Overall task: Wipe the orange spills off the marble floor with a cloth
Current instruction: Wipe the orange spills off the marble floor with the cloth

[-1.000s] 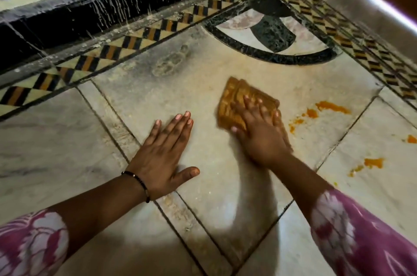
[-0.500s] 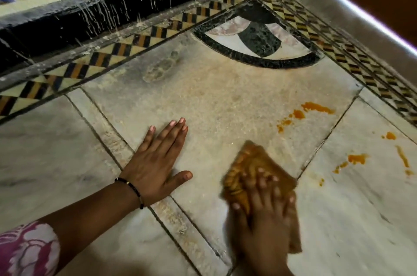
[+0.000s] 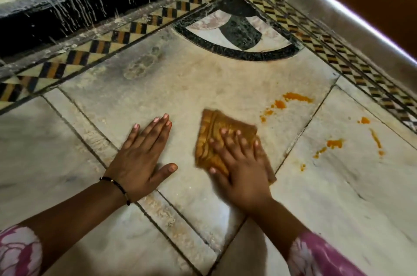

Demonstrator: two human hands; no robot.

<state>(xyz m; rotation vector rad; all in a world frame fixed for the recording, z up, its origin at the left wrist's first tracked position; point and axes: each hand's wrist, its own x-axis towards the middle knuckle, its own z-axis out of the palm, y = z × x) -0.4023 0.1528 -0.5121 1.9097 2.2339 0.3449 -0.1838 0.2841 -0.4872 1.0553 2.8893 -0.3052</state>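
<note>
Right hand: the right hand (image 3: 242,169) lies flat on the folded orange cloth (image 3: 212,140), palm down, fingers straight and spread, pressing it to the floor; wrist and forearm run back toward 5 o'clock into a pink floral sleeve (image 3: 320,255). The hand is blurred.

Left hand: the left hand (image 3: 141,158) is planted flat on the marble floor (image 3: 158,86), fingers straight and together pointing to 1 o'clock, thumb splayed out toward 3 o'clock, holding nothing. A thin black bead bracelet (image 3: 117,185) circles the wrist, and the forearm slants back to 8 o'clock.

Cloth: stained orange-brown, ribbed along its left edge, it sits just right of the left hand, apart from it; its far corner sticks out beyond the fingertips at 12 o'clock.

Spills: one trail of orange spills (image 3: 286,100) lies near the cloth at its 2 o'clock, not touching it. A second scatter (image 3: 334,143) sits on the next slab across the joint, at 3 o'clock, well apart.

Surroundings: a black-and-yellow inlaid border (image 3: 94,50) runs along the far edge at 11 o'clock, and a curved black-and-white inlay (image 3: 239,32) fills the corner at 12 o'clock.
</note>
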